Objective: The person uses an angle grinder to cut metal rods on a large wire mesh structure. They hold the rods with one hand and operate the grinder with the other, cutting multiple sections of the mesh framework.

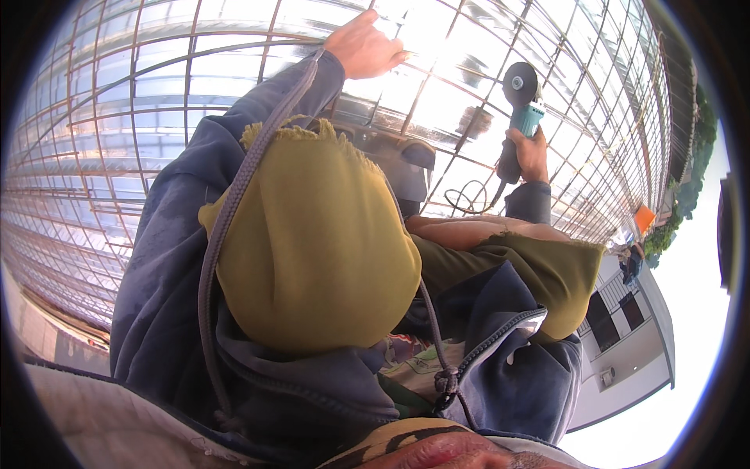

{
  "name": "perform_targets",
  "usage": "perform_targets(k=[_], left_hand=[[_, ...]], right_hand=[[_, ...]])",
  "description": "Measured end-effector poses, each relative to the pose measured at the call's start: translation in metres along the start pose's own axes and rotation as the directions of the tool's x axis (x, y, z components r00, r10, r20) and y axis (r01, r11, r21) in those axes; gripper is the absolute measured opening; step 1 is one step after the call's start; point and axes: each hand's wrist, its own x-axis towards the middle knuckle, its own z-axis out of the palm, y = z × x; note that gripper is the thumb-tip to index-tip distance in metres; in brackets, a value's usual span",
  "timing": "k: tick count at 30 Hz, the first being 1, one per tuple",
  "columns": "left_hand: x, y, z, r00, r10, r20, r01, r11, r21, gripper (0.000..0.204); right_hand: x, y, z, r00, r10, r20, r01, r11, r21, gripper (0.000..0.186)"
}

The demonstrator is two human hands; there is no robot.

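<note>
My left hand (362, 48) reaches over the steel bar mesh (428, 78) at the top centre, fingers apart, with nothing visible in it; glare hides whether its fingertips touch a bar. At the right, my right hand (530, 156) grips a teal and black angle grinder (525, 117) by its body, the dark disc at the upper end. The tool's black cord loops over the mesh below it. My knees in olive green trousers (312, 242) fill the middle.
The bar grid spreads over shiny sheeting around me. An orange object (644, 219) and green trees (687, 172) lie at the far right. A white building (637, 336) with railings stands at the lower right, against bright sky.
</note>
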Motion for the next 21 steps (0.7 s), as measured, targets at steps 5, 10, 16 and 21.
perform_targets(k=[5,10,16,21], left_hand=[[0.0016,-0.0031,0.0094,1.0,0.001,0.005,-0.001,1.0,-0.029,0.04],[0.0007,-0.002,0.0098,1.0,-0.019,-0.002,0.019,0.999,-0.051,0.041],[0.0002,-0.0024,0.0041,1.0,-0.006,-0.01,0.005,0.998,-0.056,0.04],[-0.0001,-0.003,0.0039,1.0,0.002,-0.01,-0.002,0.999,-0.047,0.04]], right_hand=[[-0.0005,0.0004,0.0002,1.0,-0.013,0.007,0.013,1.0,0.026,0.048],[-0.0032,-0.0038,0.0018,1.0,0.011,0.006,-0.011,1.0,0.029,0.049],[-0.003,-0.0029,0.0015,1.0,0.006,0.008,-0.006,0.999,0.04,0.048],[-0.0022,-0.0019,0.0014,1.0,-0.003,0.014,0.002,0.999,0.049,0.048]])
